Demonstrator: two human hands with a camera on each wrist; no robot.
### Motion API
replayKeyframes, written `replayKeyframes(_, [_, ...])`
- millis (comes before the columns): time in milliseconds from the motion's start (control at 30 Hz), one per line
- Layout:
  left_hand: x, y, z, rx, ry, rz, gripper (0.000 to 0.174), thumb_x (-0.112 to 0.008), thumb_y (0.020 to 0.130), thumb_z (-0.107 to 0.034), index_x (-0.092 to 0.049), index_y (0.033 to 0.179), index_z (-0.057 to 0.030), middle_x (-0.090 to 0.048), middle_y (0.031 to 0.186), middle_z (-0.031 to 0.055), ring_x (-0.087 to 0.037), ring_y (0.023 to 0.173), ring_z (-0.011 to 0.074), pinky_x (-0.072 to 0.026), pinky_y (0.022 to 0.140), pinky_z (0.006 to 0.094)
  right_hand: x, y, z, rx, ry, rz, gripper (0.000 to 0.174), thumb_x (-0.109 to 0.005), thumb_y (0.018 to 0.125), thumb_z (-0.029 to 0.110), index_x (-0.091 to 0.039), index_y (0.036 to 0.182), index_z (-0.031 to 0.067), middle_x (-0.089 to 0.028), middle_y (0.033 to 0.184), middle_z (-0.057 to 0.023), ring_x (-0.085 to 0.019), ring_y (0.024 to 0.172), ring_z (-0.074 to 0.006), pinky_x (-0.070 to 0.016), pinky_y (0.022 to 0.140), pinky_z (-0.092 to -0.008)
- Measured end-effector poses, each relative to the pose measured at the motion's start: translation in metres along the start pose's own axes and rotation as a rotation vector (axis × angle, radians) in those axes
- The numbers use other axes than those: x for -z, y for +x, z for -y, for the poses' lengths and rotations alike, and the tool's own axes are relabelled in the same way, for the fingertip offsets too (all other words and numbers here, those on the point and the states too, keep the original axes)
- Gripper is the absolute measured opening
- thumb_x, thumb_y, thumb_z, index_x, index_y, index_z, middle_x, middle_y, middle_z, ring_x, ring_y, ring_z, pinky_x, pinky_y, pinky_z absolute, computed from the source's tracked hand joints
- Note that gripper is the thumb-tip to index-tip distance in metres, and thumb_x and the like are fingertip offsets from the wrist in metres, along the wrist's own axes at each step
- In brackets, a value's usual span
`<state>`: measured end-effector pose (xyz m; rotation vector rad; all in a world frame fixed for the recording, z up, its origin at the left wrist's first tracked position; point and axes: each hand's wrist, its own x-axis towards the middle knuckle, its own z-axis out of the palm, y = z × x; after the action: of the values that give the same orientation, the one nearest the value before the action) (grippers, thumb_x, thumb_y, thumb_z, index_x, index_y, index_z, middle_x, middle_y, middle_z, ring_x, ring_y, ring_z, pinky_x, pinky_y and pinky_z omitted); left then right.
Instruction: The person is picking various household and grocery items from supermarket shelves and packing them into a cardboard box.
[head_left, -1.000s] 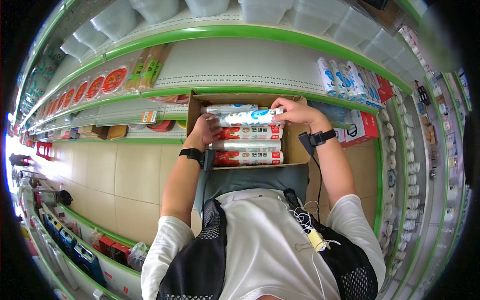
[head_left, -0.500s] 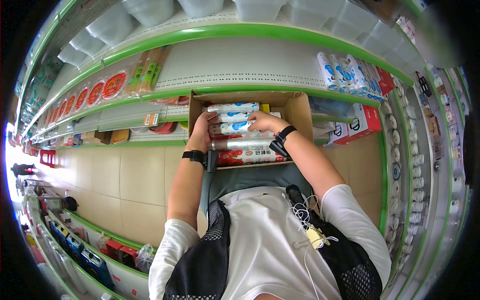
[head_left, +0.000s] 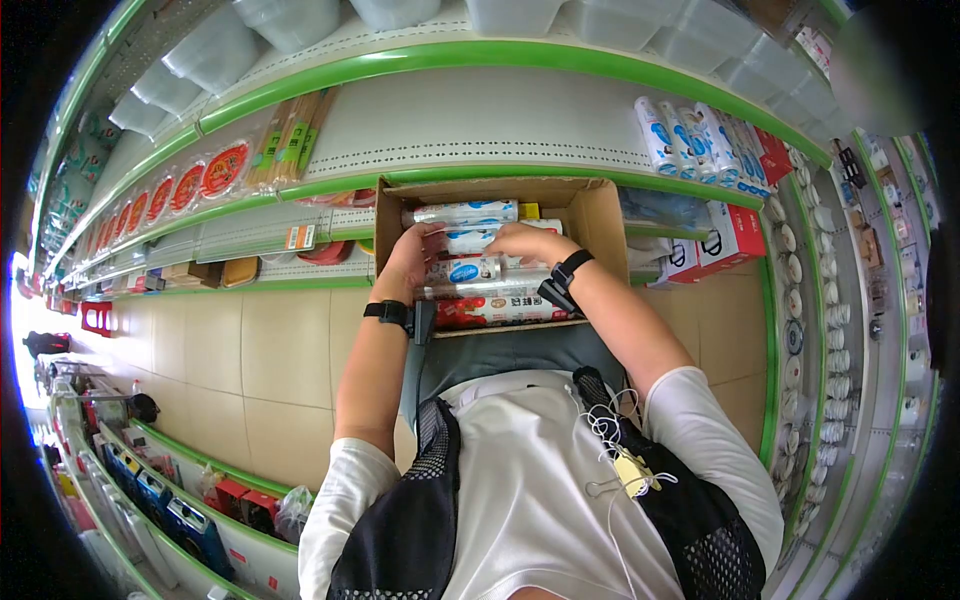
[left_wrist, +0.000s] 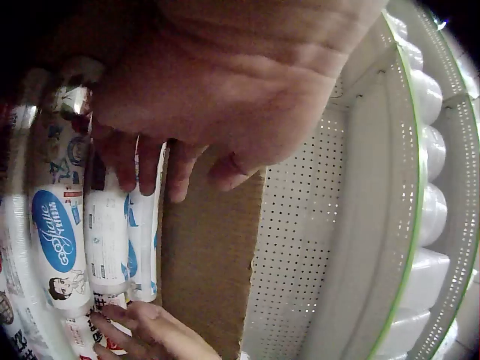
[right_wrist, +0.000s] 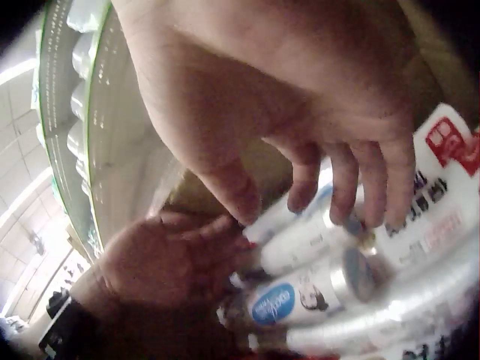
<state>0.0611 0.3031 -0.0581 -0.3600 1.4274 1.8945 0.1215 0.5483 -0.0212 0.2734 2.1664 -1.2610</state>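
Note:
Inside the cardboard box lie wrapped rolls side by side. One white roll with a blue oval lies below both hands in the head view, by a silvery roll and a red-and-white roll. My left hand is at the rolls' left ends; its fingers hang loosely over a roll in the left wrist view. My right hand lies across the rolls' right part. Its fingers point down, loosely bent, gripping nothing visible. Contact under the fingertips is hard to tell.
Behind the box runs a green-edged shelf with similar white-and-blue rolls at right and wooden sticks at left. Plastic tubs stand above. A red box is right of the cardboard box.
My right hand has moved left from the end of the roll it held. The blue-oval roll has come down into the box and shifted slightly toward my body; my left hand stays near the left ends.

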Motion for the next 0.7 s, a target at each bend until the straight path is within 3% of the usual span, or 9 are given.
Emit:
replayKeyframes(67, [-0.001,-0.002,0.001,0.029,0.003,-0.014,0.027,-0.06,0.09,-0.033,-0.067,0.108,-0.0146,-0.066,0.101,0.0007,-0.056,0.09,0.0158,-0.0421,0.075,0.0316,0.014,0.004,0.001,0.039,-0.126,-0.013,0.031,-0.071,0.088,0.032,-0.065,0.099,0.0029,-0.064,0.086,-0.0042,-0.058,0.072,-0.012,-0.0492,0.062,-0.0297])
replayKeyframes(133, [0.001,0.006,0.004,0.076,0.027,-0.003,0.037,-0.06,0.087,-0.036,-0.067,0.116,-0.0138,-0.062,0.12,0.003,-0.054,0.106,0.0208,-0.0395,0.093,0.0356,0.031,-0.018,0.011,0.295,-0.09,-0.131,0.027,-0.07,0.09,0.028,-0.065,0.1,0.0033,-0.066,0.085,-0.0037,-0.058,0.073,-0.0116,-0.0493,0.063,-0.0286])
replayKeyframes(233, [0.0,0.003,0.005,0.071,0.003,-0.055,0.033,-0.059,0.087,-0.035,-0.065,0.114,-0.0165,-0.062,0.123,0.0024,-0.053,0.107,0.0226,-0.0374,0.096,0.0376,0.082,-0.058,0.023,0.561,0.064,-0.337,0.02,-0.07,0.089,0.021,-0.065,0.094,0.0024,-0.066,0.081,-0.005,-0.063,0.067,-0.012,-0.051,0.064,-0.0286])
replayKeyframes(300, [0.008,0.016,0.011,0.083,0.002,-0.045,0.034,-0.059,0.087,-0.035,-0.065,0.115,-0.0167,-0.062,0.123,0.0027,-0.053,0.109,0.0224,-0.0362,0.097,0.0377,0.129,-0.083,0.024,0.533,0.179,-0.586,0.018,-0.069,0.088,0.02,-0.066,0.095,0.0033,-0.07,0.086,-0.008,-0.067,0.076,-0.0171,-0.0529,0.068,-0.0325])
replayKeyframes(333, [0.011,0.02,0.013,0.094,-0.004,-0.048,0.035,-0.058,0.087,-0.034,-0.064,0.117,-0.0169,-0.062,0.123,0.0029,-0.052,0.111,0.0223,-0.035,0.098,0.0378,0.16,-0.08,0.007,0.603,-0.112,-0.91,0.02,-0.068,0.087,0.02,-0.065,0.097,0.0029,-0.07,0.087,-0.0115,-0.068,0.08,-0.0231,-0.0532,0.071,-0.0355])
replayKeyframes(433, [0.009,0.016,0.009,0.127,-0.003,-0.071,0.03,-0.056,0.088,-0.033,-0.06,0.114,-0.0173,-0.064,0.117,0.0024,-0.059,0.097,0.022,-0.0422,0.082,0.0379,0.232,-0.073,-0.042,0.233,-0.393,-1.333,0.044,-0.069,0.084,0.031,-0.06,0.117,0.0026,-0.064,0.111,-0.024,-0.064,0.103,-0.0399,-0.052,0.088,-0.0476])
replayKeyframes(500, [0.007,0.019,0.009,0.186,-0.138,-0.067,0.023,-0.055,0.088,-0.03,-0.053,0.108,-0.019,-0.067,0.101,0.0035,-0.061,0.077,0.0213,-0.0436,0.063,0.0378,0.251,-0.063,-0.084,0.058,-0.549,-1.313,0.048,-0.072,0.082,0.032,-0.06,0.119,0.0038,-0.062,0.116,-0.0229,-0.061,0.108,-0.0414,-0.0515,0.089,-0.0487])
replayKeyframes(533, [0.001,0.011,0.002,0.175,-0.135,-0.065,0.023,-0.055,0.088,-0.03,-0.053,0.108,-0.019,-0.067,0.101,0.0035,-0.061,0.077,0.0213,-0.0436,0.063,0.0378,0.253,-0.064,-0.084,-0.123,-0.705,-1.262,0.052,-0.075,0.079,0.033,-0.06,0.12,0.005,-0.06,0.12,-0.0218,-0.058,0.112,-0.0429,-0.051,0.091,-0.0499])
replayKeyframes(700, [0.0,-0.001,-0.004,0.214,-0.129,-0.085,0.019,-0.053,0.089,-0.031,-0.052,0.103,-0.0185,-0.067,0.088,0.0049,-0.058,0.071,0.0179,-0.0416,0.063,0.0371,0.237,-0.069,-0.084,-0.196,-0.799,-1.306,0.068,-0.079,0.076,0.032,-0.05,0.134,0.0115,-0.058,0.123,-0.0207,-0.055,0.119,-0.0409,-0.051,0.091,-0.0552])
